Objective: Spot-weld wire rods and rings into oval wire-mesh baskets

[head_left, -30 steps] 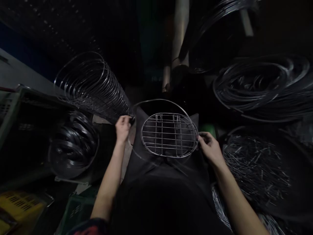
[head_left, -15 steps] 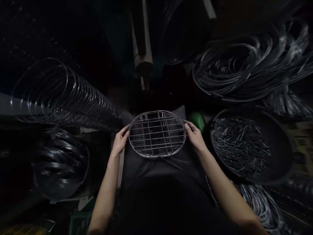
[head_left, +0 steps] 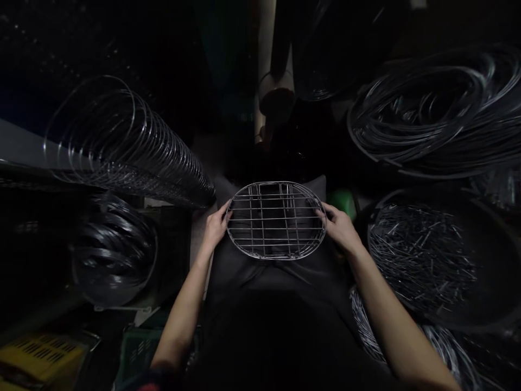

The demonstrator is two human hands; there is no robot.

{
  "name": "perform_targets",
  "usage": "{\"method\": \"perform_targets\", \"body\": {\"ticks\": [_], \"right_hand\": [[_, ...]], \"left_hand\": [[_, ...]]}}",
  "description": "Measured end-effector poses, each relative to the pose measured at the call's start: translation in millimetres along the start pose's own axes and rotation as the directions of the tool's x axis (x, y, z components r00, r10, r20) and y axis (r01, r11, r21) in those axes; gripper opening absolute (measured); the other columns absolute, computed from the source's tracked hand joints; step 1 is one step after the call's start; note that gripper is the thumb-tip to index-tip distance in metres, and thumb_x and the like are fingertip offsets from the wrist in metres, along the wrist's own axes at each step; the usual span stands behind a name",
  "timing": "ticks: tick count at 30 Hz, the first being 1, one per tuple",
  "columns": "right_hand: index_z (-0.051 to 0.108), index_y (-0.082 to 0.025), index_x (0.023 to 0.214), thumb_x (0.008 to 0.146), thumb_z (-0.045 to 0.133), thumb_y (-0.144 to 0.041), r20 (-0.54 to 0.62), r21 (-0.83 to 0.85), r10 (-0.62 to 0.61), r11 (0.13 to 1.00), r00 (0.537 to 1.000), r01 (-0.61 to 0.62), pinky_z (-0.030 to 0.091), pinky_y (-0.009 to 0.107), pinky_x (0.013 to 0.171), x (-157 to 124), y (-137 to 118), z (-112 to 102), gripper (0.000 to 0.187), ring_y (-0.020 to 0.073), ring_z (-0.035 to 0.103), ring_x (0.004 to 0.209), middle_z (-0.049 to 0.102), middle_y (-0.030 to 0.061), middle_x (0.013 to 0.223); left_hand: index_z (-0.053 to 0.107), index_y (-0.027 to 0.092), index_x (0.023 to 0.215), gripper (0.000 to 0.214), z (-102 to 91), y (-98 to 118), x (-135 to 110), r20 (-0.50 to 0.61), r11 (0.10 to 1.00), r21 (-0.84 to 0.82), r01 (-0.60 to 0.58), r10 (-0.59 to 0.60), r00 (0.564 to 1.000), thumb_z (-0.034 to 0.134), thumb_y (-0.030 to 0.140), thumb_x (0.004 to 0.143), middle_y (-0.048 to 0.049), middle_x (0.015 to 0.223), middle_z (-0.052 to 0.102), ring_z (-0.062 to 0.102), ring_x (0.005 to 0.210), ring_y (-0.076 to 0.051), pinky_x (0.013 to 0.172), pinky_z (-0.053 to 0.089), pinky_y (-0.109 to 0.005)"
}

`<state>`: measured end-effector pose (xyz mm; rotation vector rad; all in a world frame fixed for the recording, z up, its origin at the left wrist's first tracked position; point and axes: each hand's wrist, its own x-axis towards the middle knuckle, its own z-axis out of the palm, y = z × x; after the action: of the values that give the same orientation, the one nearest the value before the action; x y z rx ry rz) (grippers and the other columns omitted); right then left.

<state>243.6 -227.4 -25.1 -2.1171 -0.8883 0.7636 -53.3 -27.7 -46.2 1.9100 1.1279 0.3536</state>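
An oval wire rack [head_left: 277, 219] with crossing bars is held level over my lap. My left hand [head_left: 217, 225] grips its left end, thumb and fingers closed about the rim. At the opposite end my right hand [head_left: 340, 225] is closed on the rim, and some of its fingertips show through the wires. Dark cloth [head_left: 260, 277] covers my lap beneath the rack.
Wire rings [head_left: 142, 141] hang in a row at left, above a tub of wire loops [head_left: 116, 255]. On the right are wire coils [head_left: 419, 119] and a basin [head_left: 499, 271] of short rods [head_left: 423, 255]. A yellow crate [head_left: 40, 353] stands lower left.
The rack and both hands appear slightly further right in view, as does most of the surroundings. More right-hand fingertips now show through the wires. Both hands keep hold of the rack.
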Motion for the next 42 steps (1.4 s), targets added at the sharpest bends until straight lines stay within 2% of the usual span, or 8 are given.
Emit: {"method": "perform_targets", "body": {"ticks": [6,11,16,19,22,30,35,42], "right_hand": [[0.064,-0.019,0.124,0.081,0.053,-0.052,-0.036,0.039,0.021,0.999,0.999,-0.019,0.048,0.043,0.09,-6,15,12,0.055,0.026,0.063,0.095,0.069,0.0096,0.105],[0.067,-0.022,0.119,0.084,0.053,-0.052,-0.154,0.115,0.022,0.993,0.988,-0.004,0.046,0.043,0.096,-13,-14,-2,0.048,0.0253,0.062,0.104,0.068,0.0083,0.113],[0.067,-0.022,0.118,0.088,0.051,-0.049,-0.122,0.207,-0.002,0.978,0.993,0.028,0.043,0.042,0.101,-16,-36,-8,0.044,0.0245,0.059,0.113,0.067,0.0079,0.118],[0.065,-0.02,0.122,0.086,0.051,-0.044,-0.166,0.076,-0.001,0.997,0.986,0.014,0.044,0.043,0.1,-20,-29,-6,0.045,0.0253,0.061,0.109,0.066,0.0093,0.118],[0.066,-0.022,0.121,0.084,0.053,-0.042,-0.096,-0.017,0.033,0.999,0.995,-0.035,0.044,0.046,0.099,-29,-13,-3,0.044,0.0267,0.062,0.105,0.068,0.0086,0.114],[0.062,-0.019,0.124,0.079,0.06,-0.055,-0.058,0.352,0.185,0.923,0.981,-0.153,0.039,0.045,0.107,-39,10,21,0.058,0.0268,0.055,0.121,0.062,0.0082,0.127],[0.061,-0.016,0.126,0.073,0.067,-0.058,-0.065,0.404,0.163,0.906,0.984,-0.124,0.037,0.045,0.108,-36,15,26,0.068,0.0273,0.053,0.122,0.061,0.0106,0.129],[0.066,-0.02,0.119,0.085,0.056,-0.053,-0.187,0.269,0.059,0.963,0.981,-0.007,0.04,0.045,0.106,-37,-13,2,0.048,0.0255,0.057,0.118,0.065,0.0075,0.123]], "left_hand": [[0.054,0.021,0.132,0.041,21.8,-7,-10,-0.156,0.997,-0.074,-0.02,0.008,0.988,0.046,0.033,0.093,-0.0045,0.126,0.063,0.063,0.111,-0.023,0.097,0.049,-0.035],[0.056,0.02,0.131,0.045,1.6,4,-19,-0.254,0.995,-0.098,-0.003,-0.022,0.967,0.043,0.043,0.094,-0.0069,0.118,0.066,0.06,0.11,-0.02,0.102,0.044,-0.035],[0.054,0.019,0.132,0.051,-15.5,15,-24,-0.125,0.978,-0.21,-0.017,-0.009,0.992,0.051,0.048,0.089,-0.0085,0.127,0.061,0.056,0.119,-0.022,0.106,0.04,-0.036],[0.054,0.02,0.131,0.051,-15.5,10,-25,-0.118,0.99,-0.141,-0.028,0.012,0.993,0.051,0.048,0.089,-0.009,0.127,0.06,0.055,0.118,-0.023,0.106,0.04,-0.038],[0.055,0.022,0.131,0.046,-10.6,1,-28,-0.158,0.998,-0.068,-0.019,0.008,0.987,0.044,0.046,0.093,-0.0086,0.122,0.06,0.056,0.114,-0.022,0.104,0.041,-0.039],[0.056,0.02,0.128,0.049,12.4,-18,-28,-0.109,0.995,-0.098,-0.001,-0.01,0.994,0.049,0.049,0.09,-0.009,0.121,0.062,0.055,0.117,-0.024,0.105,0.04,-0.038],[0.049,0.017,0.135,0.056,28.9,-19,-31,-0.202,0.993,-0.117,-0.017,-0.007,0.979,0.038,0.053,0.093,-0.0132,0.133,0.055,0.05,0.125,-0.025,0.11,0.036,-0.04],[0.052,0.019,0.133,0.05,-1.1,12,-37,-0.208,0.964,-0.267,0.02,-0.078,0.975,0.045,0.046,0.093,-0.0084,0.139,0.052,0.046,0.131,-0.022,0.114,0.033,-0.039]]}}
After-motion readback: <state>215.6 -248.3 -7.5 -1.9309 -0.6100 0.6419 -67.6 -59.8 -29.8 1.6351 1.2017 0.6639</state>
